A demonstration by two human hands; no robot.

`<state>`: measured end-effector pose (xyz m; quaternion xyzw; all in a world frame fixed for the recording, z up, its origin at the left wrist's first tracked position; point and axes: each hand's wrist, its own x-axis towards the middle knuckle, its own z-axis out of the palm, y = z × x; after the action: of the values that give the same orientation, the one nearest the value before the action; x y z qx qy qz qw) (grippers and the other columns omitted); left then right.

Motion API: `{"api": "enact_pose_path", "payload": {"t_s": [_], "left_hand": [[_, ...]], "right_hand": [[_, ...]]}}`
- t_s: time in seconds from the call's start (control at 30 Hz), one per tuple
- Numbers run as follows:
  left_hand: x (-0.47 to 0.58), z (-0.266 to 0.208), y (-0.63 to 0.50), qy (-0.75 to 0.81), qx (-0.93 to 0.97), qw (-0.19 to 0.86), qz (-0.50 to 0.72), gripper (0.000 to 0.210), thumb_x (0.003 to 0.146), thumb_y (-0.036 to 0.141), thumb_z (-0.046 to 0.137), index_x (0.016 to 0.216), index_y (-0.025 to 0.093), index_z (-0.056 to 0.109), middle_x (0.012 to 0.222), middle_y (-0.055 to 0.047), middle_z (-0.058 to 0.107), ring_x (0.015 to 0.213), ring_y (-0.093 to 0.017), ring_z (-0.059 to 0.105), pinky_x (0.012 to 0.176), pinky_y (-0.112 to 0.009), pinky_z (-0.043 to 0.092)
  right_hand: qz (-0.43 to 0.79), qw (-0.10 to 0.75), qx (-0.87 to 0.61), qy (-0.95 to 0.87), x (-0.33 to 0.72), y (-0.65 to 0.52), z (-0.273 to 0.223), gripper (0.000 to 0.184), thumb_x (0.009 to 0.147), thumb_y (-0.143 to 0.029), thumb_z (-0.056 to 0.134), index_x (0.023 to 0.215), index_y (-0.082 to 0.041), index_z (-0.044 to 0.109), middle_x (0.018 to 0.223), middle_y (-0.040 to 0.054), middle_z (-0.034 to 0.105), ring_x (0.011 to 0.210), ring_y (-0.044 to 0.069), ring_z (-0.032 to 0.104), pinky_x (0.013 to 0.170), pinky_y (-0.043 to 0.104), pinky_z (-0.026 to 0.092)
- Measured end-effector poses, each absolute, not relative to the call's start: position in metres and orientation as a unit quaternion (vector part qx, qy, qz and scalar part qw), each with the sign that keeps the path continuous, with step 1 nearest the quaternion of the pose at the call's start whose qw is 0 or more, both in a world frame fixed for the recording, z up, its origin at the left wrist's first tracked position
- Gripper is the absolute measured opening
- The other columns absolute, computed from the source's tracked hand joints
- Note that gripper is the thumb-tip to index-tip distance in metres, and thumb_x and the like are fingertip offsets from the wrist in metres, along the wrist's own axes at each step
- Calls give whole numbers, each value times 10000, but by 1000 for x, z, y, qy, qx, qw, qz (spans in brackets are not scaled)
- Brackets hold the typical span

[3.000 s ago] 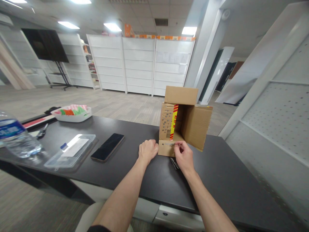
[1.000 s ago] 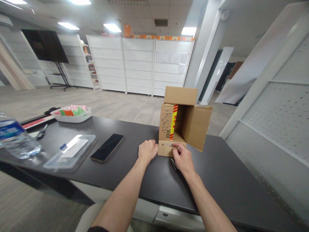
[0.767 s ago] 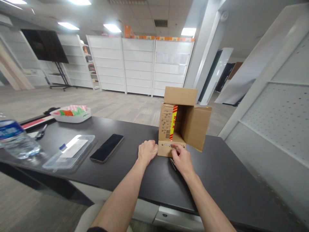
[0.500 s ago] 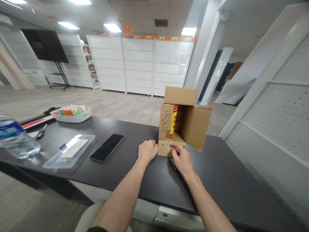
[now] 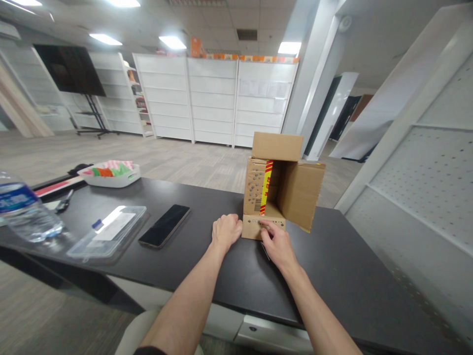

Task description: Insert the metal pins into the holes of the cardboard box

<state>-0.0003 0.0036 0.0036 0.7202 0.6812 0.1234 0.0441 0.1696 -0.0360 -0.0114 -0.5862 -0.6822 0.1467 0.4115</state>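
Black table (image 5: pixel 207 256): dark top under both hands and forearms; carries everything listed below.
Cardboard box (image 5: pixel 283 190): lies on its side just beyond both hands, open mouth facing the person; top flap up, right flap swung out, bottom flap down on the table; yellow-and-red tape strip down the left inner edge.
Bottom flap (image 5: pixel 263 227): row of small dark marks along it, directly at the right fingertips.
Clear plastic tray (image 5: pixel 107 231): well left of the left hand, paper and a blue-tipped item inside.
Water bottle (image 5: pixel 22 209): farther left than the tray, lying near the table edge.
White tray (image 5: pixel 111 173): far left and beyond, coloured items in it.
Phone (image 5: pixel 165 225): face up, between the plastic tray and the left hand.
Left hand (image 5: pixel 226 230): curled into a loose fist, knuckles touching the box's left lower corner; holds nothing visible.
Right hand (image 5: pixel 276 244): fingers together, tips pinched against the bottom flap; what sits between them is too small to tell.
Thin dark object (image 5: pixel 264 249): on the table under the right hand, mostly hidden.
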Motion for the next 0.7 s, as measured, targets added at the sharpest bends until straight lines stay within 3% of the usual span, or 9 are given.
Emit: {"api": "enact_pose_path", "payload": {"t_s": [0.23, 0.7], "left_hand": [[1, 4, 4, 683, 720, 56, 113, 341, 845, 300, 341, 880, 202, 666, 924, -120, 679, 862, -245, 642, 727, -317, 451], [1, 3, 4, 684, 717, 47, 123, 320, 843, 301, 355, 846, 208, 661, 893, -105, 684, 838, -233, 650, 705, -302, 452]], "right_hand": [[155, 404, -569, -699, 170, -36, -14, 371, 833, -265, 417, 1136, -222, 627, 1064, 42, 683, 896, 195, 645, 780, 318, 496], [141, 350, -562, -736, 168, -41, -10, 383, 855, -240, 434, 1200, -270, 597, 1160, 12, 648, 989, 193, 635, 857, 313, 483]]}}
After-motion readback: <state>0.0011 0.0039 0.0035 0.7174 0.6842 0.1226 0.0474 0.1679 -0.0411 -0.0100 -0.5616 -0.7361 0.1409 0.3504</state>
